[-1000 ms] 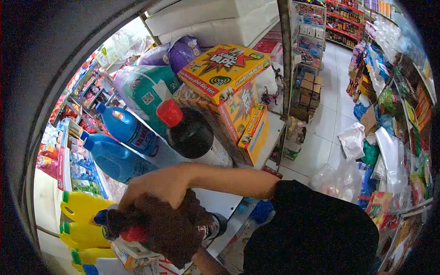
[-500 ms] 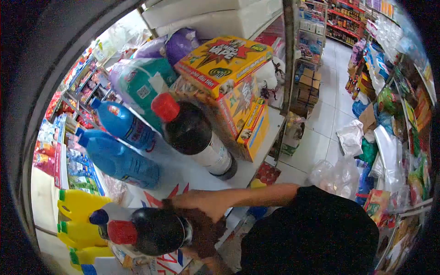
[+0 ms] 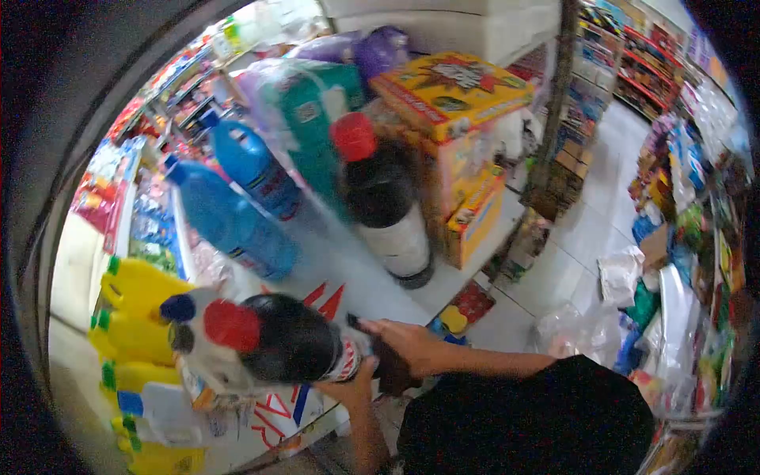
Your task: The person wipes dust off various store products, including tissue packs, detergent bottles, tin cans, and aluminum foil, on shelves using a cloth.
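A large dark bottle with a red cap [image 3: 289, 339] leans over the white surface, its cap end toward the left. My left hand [image 3: 353, 386] is closed around its lower part, by the white label with red print. My right hand [image 3: 405, 345] grips a dark cloth [image 3: 392, 368] close to the bottle's base; a dark tip pokes out past its fingers. Farther back, a second dark bottle with a red cap [image 3: 386, 198] stands upright. Two blue bottles [image 3: 231, 222] stand left of it.
Yellow jugs [image 3: 138, 297] line the left edge, near a pale container with a dark blue cap [image 3: 190, 313]. Yellow boxes [image 3: 455, 91] are stacked behind, beside a teal pack [image 3: 317, 111]. A tiled aisle [image 3: 570, 249] with plastic bags runs along the right.
The view has shifted, so the scene sits farther right and higher. The cloth has come away from the held bottle's side, uncovering its label and my left hand.
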Demonstrator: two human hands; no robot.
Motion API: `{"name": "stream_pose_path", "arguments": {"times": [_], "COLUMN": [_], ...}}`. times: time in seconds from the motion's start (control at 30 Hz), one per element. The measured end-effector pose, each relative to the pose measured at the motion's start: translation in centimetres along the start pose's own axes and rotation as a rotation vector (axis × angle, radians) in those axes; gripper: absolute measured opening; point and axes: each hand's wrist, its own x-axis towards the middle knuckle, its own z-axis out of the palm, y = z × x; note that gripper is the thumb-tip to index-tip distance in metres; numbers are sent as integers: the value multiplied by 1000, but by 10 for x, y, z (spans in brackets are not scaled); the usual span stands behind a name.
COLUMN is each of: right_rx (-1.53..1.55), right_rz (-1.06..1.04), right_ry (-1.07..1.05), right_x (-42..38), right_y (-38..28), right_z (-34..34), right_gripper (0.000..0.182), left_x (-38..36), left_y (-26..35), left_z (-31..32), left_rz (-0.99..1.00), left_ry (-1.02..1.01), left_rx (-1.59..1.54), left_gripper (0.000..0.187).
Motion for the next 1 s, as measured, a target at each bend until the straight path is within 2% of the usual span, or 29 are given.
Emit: {"name": "stream_pose_path", "arguments": {"times": [0.03, 0.13, 0.2, 0.3, 0.33, 0.4, 0.47, 0.53, 0.57, 0.63, 0.7, 0.77, 0.83, 0.9, 0.93, 1.0], "right_rx": [-31, -93, -87, -93, 15, 345, 848, 988, 850, 571, 352, 199, 97, 46, 47, 164], "right_rz": [3, -7, -12, -128, -191, -283, -338, -460, -555, -733, -787, -725, -655, -574, -530, -264], "right_ry": [-7, -53, -107, 55, 183, 423, 417, 265, 245, 206, 155, 93, 160, 217, 237, 111], "right_x": [0, -1, 6, 25, 30, 46, 69, 91, 103, 125, 131, 121, 111, 97, 92, 82], "right_y": [-3, 0, 9, -24, -40, -64, -85, -100, -107, -122, -130, -135, -130, -117, -109, -97], "right_z": [-2, -15, -28, -66, -78, -89, -109, -120, -113, -96, -92, -89, -89, -80, -75, -64], "right_gripper": [84, 66, 53, 39, 39, 39, 40, 43, 46, 51, 56, 61, 64, 66, 67, 68], "left_x": [8, 14, 20, 26, 24, 27, 26, 23, 21, 33, 38, 34, 42, 31, 32, 29], "left_y": [-14, -19, -27, -4, 3, 5, 2, 1, -1, -47, -57, -62, -57, -15, -21, -41], "left_z": [-10, -22, -29, -26, -21, -21, -25, -26, -29, -50, -56, -67, -58, -35, -41, -37], "left_rz": [74, 207, 342, 319, 183, 107, 71, 52, 44, 187, 205, 286, 482, 184, 210, 22], "left_ry": [-105, -163, -168, -219, -231, -272, -319, -344, -356, -402, -410, -432, -458, -345, -359, -272], "left_rx": [-34, 157, 176, 170, 6, -58, -114, -152, -169, 261, 455, 518, 416, 270, 351, 22], "left_gripper": [104, 107, 106, 100, 91, 88, 82, 80, 79, 73, 69, 67, 63, 59, 57, 42]}}
